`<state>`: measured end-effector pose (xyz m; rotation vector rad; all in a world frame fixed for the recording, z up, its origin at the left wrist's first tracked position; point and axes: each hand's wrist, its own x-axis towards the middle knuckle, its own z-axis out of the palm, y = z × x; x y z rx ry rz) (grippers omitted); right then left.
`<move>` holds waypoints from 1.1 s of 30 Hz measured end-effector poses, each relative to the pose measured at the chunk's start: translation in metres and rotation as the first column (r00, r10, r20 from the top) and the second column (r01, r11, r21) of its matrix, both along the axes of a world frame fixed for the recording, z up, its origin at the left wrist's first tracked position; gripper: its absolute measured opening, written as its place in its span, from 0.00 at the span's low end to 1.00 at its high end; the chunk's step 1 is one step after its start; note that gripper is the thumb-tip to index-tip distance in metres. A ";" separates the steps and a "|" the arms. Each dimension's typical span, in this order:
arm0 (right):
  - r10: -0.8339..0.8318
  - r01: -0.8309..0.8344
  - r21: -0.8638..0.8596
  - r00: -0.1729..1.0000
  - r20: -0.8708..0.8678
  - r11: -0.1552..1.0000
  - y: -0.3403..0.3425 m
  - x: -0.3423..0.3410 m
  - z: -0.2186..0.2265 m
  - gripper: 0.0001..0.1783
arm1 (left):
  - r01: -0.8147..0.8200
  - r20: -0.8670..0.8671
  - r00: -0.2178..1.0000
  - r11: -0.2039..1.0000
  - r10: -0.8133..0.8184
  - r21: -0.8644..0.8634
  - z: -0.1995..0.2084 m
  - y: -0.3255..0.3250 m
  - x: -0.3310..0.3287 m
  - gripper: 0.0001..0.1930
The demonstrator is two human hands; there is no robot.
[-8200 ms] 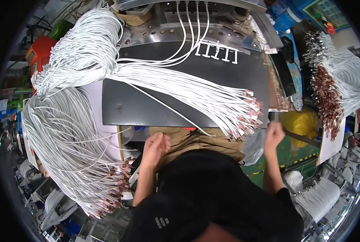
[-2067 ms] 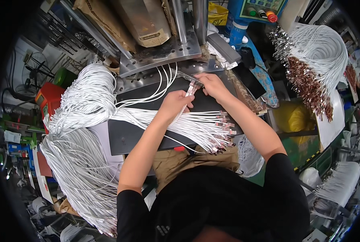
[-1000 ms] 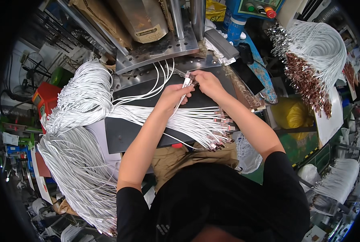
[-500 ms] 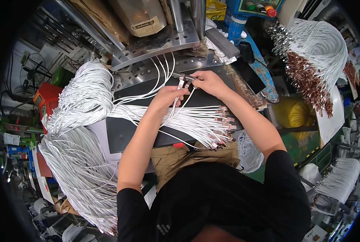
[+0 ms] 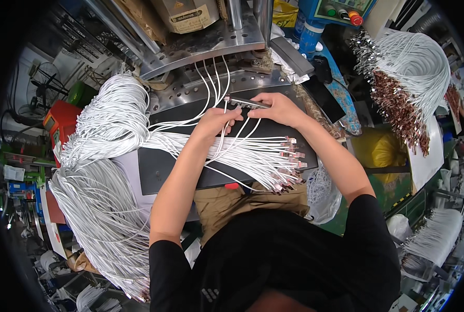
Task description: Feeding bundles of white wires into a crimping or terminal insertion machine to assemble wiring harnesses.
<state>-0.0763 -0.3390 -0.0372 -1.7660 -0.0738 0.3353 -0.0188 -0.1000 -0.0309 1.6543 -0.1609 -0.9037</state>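
Note:
Both hands meet over a black board (image 5: 161, 169) in front of a steel press. My right hand (image 5: 280, 110) is closed on the right end of a narrow metal bar (image 5: 248, 102), thumb and fingers pinching it. My left hand (image 5: 217, 124) is closed just below the bar's left part, fingers curled round a thin white cable (image 5: 224, 125); its plug end is partly hidden. More cables rise toward the bar. Below the hands a bundle of white cables (image 5: 232, 153) lies across the board, with clear plugs (image 5: 293, 156) at its right end.
Behind the bar stands the press's steel plate (image 5: 206, 52), with several cables hanging from it. Large coils of white cable (image 5: 107, 114) are heaped on the left. On the right hangs another cable bunch (image 5: 414, 67) near a blue control box (image 5: 338, 10). A dark phone-like slab (image 5: 323, 99) lies beyond my right hand.
The metal bar now shows lengthwise between my hands. My right hand has shifted right along it; the plug visible above my left thumb earlier is now mostly hidden near the bar.

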 end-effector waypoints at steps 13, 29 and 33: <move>-0.032 0.035 -0.020 0.992 0.122 0.999 0.000 0.000 -0.010 0.23 | -0.097 -0.071 0.993 0.995 0.094 -0.036 0.004 -0.018 -0.010 0.19; -0.036 0.037 -0.033 0.999 0.036 0.999 0.001 -0.002 0.001 0.22 | -0.088 0.097 0.992 0.996 0.086 0.020 0.001 0.020 -0.007 0.15; -0.019 0.046 -0.200 0.991 0.132 0.979 0.002 -0.006 0.013 0.20 | -0.028 0.252 0.968 0.984 -0.019 0.178 0.014 0.013 -0.014 0.17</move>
